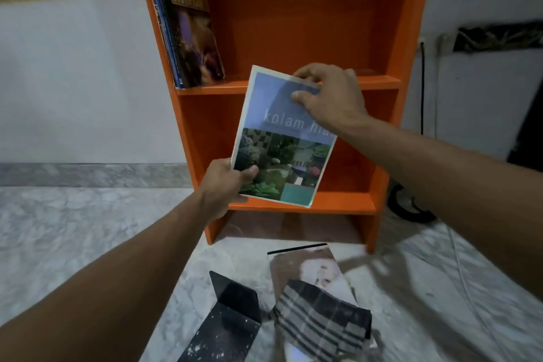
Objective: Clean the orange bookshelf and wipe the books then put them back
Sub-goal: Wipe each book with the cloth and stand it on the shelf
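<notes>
Two grips hold the book upright mid-frame: left hand clasping its lower corner, right hand pinching the top; shelved books lean upper left.

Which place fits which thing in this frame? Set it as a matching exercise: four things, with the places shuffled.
Things:
1. blue book
2. checked cloth
3. black bookend
4. dark book

Places:
A. leaning at the left of the upper shelf of the orange bookshelf
B. draped over a pale book on the floor
C. held by the left hand and right hand
D. on the floor, left of the checked cloth

Pairs: 1-C, 2-B, 3-D, 4-A
</notes>
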